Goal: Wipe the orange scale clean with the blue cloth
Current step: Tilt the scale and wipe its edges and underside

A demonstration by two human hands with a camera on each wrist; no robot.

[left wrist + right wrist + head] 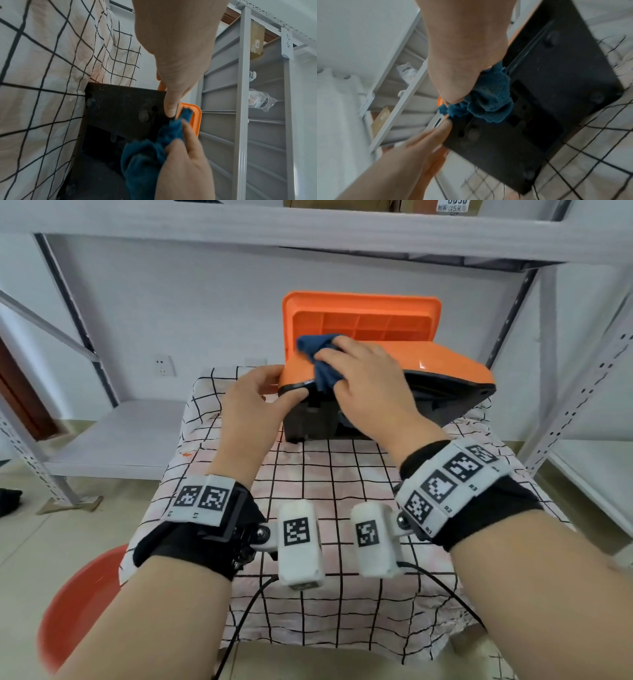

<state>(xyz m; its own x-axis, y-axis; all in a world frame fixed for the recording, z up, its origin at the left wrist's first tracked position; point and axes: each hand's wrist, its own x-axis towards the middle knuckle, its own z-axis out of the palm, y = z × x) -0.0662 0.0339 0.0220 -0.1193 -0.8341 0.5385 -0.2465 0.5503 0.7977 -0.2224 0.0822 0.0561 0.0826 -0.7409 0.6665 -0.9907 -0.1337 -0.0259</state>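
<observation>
Head view: the table point(342, 594), covered in a black-gridded cloth, carries the orange scale point(445, 364), tipped so its black underside faces the person. The left hand point(253, 398) grips the scale's near-left corner, thumb across the black edge. The right hand point(370, 385) clutches the bunched blue cloth point(322, 361) against the scale's orange side, fingers curled over it.

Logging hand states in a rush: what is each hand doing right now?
Left hand: grips the corner of the orange plastic scale, steadying it.
Right hand: holds the bunched blue cloth against the scale.
</observation>
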